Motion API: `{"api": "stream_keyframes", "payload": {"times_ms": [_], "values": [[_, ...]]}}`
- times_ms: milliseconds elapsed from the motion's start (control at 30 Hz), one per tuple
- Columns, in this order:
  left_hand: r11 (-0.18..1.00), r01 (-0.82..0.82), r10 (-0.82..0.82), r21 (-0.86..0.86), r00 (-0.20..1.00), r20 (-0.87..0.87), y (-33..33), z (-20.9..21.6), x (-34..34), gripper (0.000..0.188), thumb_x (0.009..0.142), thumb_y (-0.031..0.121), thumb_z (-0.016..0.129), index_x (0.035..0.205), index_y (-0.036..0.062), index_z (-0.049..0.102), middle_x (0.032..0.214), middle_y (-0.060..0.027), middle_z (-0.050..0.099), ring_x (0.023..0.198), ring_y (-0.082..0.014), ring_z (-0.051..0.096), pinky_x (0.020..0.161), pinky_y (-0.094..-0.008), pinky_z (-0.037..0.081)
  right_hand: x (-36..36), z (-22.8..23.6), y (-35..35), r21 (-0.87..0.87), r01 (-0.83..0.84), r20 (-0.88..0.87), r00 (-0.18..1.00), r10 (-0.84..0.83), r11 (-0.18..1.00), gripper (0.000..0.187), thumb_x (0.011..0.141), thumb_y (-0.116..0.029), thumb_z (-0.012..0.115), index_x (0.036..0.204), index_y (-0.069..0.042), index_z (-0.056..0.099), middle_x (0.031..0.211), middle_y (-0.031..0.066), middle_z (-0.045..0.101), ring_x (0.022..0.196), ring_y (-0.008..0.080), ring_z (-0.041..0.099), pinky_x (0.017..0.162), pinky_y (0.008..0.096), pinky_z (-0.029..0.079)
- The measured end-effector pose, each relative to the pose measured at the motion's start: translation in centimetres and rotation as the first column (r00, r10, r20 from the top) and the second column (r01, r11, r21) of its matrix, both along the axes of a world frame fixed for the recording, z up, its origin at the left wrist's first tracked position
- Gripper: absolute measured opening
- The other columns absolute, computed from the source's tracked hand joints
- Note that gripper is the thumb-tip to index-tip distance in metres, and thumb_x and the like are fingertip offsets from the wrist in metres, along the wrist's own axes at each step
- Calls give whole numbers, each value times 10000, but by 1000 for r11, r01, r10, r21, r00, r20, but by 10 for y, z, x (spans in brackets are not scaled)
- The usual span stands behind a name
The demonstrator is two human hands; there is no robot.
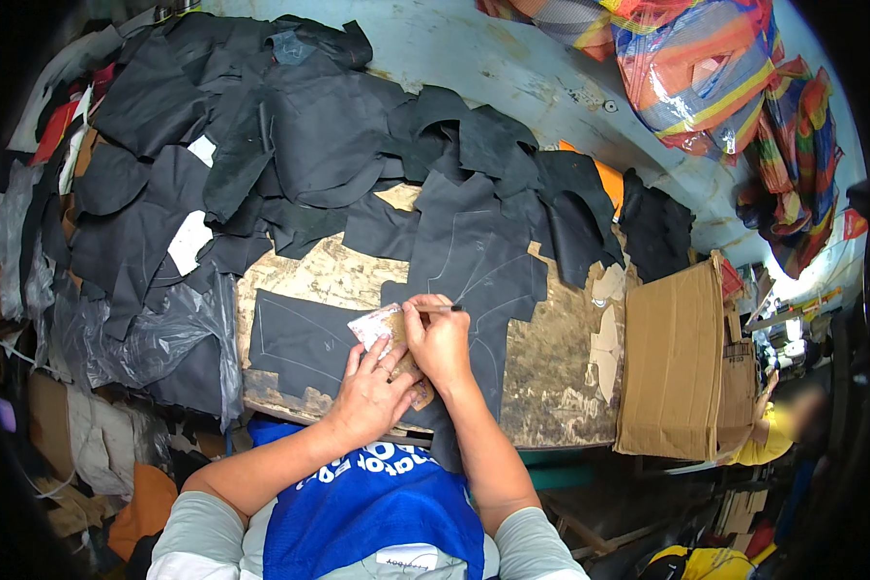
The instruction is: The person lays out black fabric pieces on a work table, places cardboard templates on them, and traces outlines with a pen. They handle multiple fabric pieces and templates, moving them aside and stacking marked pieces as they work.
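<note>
My right hand [440,346] is closed around a pen [439,307], its tip end hidden by my fingers. My left hand [372,385] lies with fingers spread over a worn card template [375,326], pressing it down; the card is whitish at the top left and brown elsewhere. Beneath both is a long piece of black leather [469,242] marked with pale curved outlines. To the left, another flat black leather piece [298,333] carries similar pale lines.
A scuffed wooden table [561,377] bears the work. Heaped black leather [319,126] covers its far and left sides, with clear plastic [155,338] hanging at left. A cardboard box [669,362] stands at right. Striped mesh sacks [691,72] hang above. A person in yellow [768,435] is further right.
</note>
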State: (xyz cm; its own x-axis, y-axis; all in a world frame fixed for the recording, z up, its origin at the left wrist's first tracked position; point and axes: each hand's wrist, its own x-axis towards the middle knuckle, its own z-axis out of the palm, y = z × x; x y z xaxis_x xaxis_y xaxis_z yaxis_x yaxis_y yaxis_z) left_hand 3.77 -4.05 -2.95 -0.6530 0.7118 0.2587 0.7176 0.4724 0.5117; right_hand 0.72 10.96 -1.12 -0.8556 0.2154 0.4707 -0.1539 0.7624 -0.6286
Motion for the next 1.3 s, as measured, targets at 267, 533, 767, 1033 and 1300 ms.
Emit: {"api": "stream_keyframes", "payload": {"times_ms": [267,533,767,1033,1300], "values": [[999,-21,22,39,1000,-15,1,-1,0,304,754,229,704,1048,160,672,1298,-164,510,1262,-402,400,1016,-561,288,53,-5,8,-399,209,203,970,-137,893,109,889,-74,608,888,35,613,732,74,663,654,68,610,572,223,484],[999,-23,24,32,999,-38,1,4,-4,266,782,255,679,1005,116,646,1254,-150,534,1220,-386,431,977,-537,328,74,6,0,-215,39,117,993,-14,976,55,847,-19,626,858,34,615,780,134,655,655,180,656,575,282,495],[999,-14,16,42,999,-52,1,5,-6,269,771,277,691,983,116,653,1246,-145,540,1203,-377,442,972,-522,331,121,22,-10,106,-44,166,986,26,993,125,756,33,660,860,12,596,773,158,625,723,339,608,642,402,489],[997,57,-56,-43,998,37,3,23,-28,259,766,276,694,963,108,692,1103,-114,625,1062,-338,549,888,-427,431,121,21,-28,-307,-71,242,959,150,949,50,799,-28,657,829,-4,625,792,143,646,722,296,641,659,347,518],[984,167,-114,67,295,949,8,34,-146,878,900,716,150,1437,44,327,1109,-154,637,822,-196,628,789,-306,512,38,0,-37,-368,-212,124,954,274,905,139,850,-76,651,958,11,654,848,132,694,769,200,676,698,295,522]]}}
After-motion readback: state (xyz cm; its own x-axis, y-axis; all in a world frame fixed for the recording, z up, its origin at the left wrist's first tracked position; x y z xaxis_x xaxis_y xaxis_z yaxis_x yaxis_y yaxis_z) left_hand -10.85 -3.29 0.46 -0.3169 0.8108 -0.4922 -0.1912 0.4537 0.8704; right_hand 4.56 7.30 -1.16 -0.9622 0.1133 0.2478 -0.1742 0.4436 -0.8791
